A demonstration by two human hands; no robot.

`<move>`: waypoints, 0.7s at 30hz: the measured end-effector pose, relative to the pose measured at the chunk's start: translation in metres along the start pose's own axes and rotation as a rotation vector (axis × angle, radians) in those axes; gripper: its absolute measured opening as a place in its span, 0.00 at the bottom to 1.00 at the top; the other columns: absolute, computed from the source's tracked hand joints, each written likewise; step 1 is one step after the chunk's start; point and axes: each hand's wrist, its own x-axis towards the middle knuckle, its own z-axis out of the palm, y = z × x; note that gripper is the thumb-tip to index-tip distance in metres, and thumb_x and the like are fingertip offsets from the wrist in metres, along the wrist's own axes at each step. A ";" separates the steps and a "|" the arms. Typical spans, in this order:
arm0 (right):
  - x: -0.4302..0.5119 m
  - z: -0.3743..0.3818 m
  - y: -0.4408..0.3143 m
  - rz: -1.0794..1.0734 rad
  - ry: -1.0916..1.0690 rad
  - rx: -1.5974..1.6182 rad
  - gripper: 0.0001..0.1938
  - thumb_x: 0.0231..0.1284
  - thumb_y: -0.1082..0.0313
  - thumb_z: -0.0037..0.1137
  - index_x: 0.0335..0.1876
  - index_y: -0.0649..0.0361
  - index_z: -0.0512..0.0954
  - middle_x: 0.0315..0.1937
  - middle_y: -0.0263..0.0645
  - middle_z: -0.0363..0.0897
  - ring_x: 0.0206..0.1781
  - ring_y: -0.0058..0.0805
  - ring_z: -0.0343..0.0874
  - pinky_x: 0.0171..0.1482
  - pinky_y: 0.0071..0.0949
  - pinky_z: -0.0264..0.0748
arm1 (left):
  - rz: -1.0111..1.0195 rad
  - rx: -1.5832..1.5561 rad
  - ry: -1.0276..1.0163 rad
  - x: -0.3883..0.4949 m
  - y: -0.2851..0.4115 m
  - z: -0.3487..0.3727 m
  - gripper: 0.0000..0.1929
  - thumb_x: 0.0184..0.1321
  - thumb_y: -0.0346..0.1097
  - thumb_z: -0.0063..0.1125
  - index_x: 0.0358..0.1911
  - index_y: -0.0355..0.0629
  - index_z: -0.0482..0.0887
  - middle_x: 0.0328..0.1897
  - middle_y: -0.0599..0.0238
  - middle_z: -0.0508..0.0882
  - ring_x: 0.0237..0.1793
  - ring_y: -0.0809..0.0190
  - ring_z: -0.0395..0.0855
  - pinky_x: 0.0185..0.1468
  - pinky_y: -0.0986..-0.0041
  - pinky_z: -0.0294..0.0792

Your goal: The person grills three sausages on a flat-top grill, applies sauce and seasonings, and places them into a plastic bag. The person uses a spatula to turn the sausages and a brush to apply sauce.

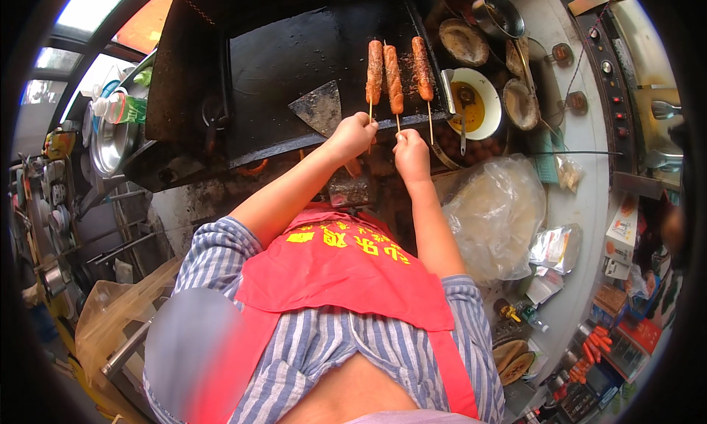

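Observation:
My left hand (351,134) pinches the wooden stick of the leftmost skewered sausage (374,73) over the black flat griddle (276,65). The stick of the middle sausage (393,79) is between the fingers of my right hand (414,154). A third skewered sausage (422,68) lies to the right, speckled with seasoning, its bare stick jutting past the griddle's front rim. Left of the sausages, the triangular blade of a metal scraper (320,108) rests on the griddle; its handle passes partly beneath my left forearm.
Right of the griddle stands a white enamel bowl (490,101) of yellow liquid with a spoon. Beyond it are a metal saucepan (499,14) and oval moulds (464,40). A clear plastic bag (491,220) sits near my right forearm. Steel bowls (113,148) stand left, beside the griddle's side guard (185,70).

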 end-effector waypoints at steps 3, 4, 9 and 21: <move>0.007 -0.005 0.007 0.246 -0.097 0.451 0.09 0.66 0.66 0.49 0.41 0.64 0.76 0.23 0.29 0.76 0.25 0.17 0.72 0.29 0.20 0.70 | 0.008 -0.039 0.002 0.001 -0.006 -0.007 0.14 0.65 0.40 0.49 0.39 0.34 0.77 0.28 0.60 0.82 0.27 0.61 0.80 0.32 0.66 0.74; 0.009 -0.009 0.010 0.259 -0.127 0.521 0.09 0.66 0.66 0.49 0.41 0.63 0.76 0.23 0.28 0.75 0.25 0.16 0.71 0.29 0.20 0.70 | -0.010 -0.065 -0.020 0.000 -0.007 -0.009 0.13 0.66 0.40 0.49 0.40 0.34 0.77 0.30 0.60 0.81 0.27 0.63 0.80 0.32 0.66 0.74; 0.006 -0.017 0.017 0.102 0.061 0.019 0.06 0.63 0.65 0.52 0.37 0.60 0.74 0.25 0.45 0.80 0.30 0.43 0.80 0.35 0.38 0.74 | 0.019 -0.083 -0.011 0.001 -0.009 -0.008 0.14 0.66 0.40 0.49 0.42 0.34 0.76 0.28 0.64 0.79 0.25 0.66 0.77 0.30 0.71 0.72; 0.008 -0.007 0.001 0.131 0.015 0.241 0.09 0.64 0.66 0.49 0.35 0.64 0.76 0.19 0.41 0.78 0.26 0.33 0.80 0.34 0.32 0.74 | 0.000 -0.108 -0.009 -0.006 -0.007 -0.011 0.14 0.66 0.40 0.49 0.41 0.33 0.77 0.29 0.61 0.80 0.27 0.66 0.78 0.32 0.70 0.73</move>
